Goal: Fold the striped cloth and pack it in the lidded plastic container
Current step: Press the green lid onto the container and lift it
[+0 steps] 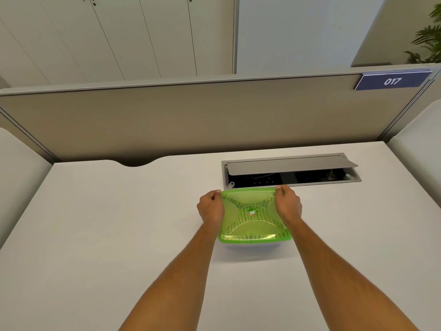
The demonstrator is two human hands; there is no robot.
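A plastic container with a translucent green lid point(248, 219) sits on the white desk point(119, 223), a little right of centre. Through the lid and the clear front wall the striped cloth point(241, 223) shows as dark stripes inside. My left hand point(211, 209) grips the lid's far left corner, fingers curled over the rim. At the far right corner, my right hand point(287, 204) holds the lid the same way. Both forearms reach in from the bottom of the view.
Just behind the container, a grey cable hatch point(291, 172) is set in the desk with its flap raised. A beige partition point(191, 120) closes the desk's far edge, with a blue "017" sign point(391, 81) at its top right.
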